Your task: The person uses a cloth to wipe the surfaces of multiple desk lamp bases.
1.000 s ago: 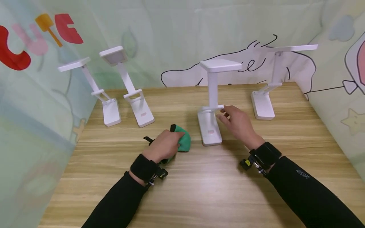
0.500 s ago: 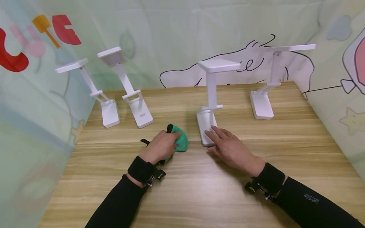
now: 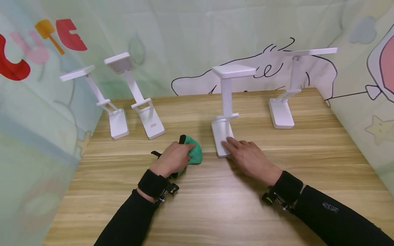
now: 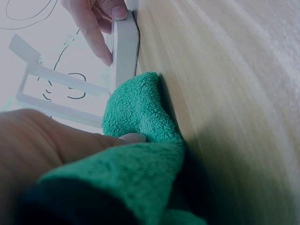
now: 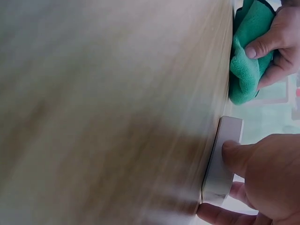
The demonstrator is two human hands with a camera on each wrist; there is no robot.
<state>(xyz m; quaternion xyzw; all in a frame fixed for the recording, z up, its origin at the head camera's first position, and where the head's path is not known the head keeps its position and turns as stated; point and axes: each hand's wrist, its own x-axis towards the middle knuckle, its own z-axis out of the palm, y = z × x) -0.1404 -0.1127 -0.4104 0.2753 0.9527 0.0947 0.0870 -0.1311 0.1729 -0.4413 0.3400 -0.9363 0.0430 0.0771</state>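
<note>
My left hand grips a bunched green towelling cloth with black edging, low over the wooden table. In the left wrist view, the thumb lies along the folded cloth. Just right of it stands a white folding desk lamp, its arm upright and its head level. My right hand holds the front end of that lamp's base. In the right wrist view, the thumb presses the front edge of the base while other fingers reach round its side. Fingertips also rest on the base's top in the head view.
Two more white lamps stand at the back left, one far left and one beside it. Another lamp stands at the back right. A printed fabric backdrop encloses the wooden table behind and at both sides.
My right hand has come down from the lamp's lower joint to the front end of its base and taken hold there. My left hand keeps the cloth in nearly the same place.
</note>
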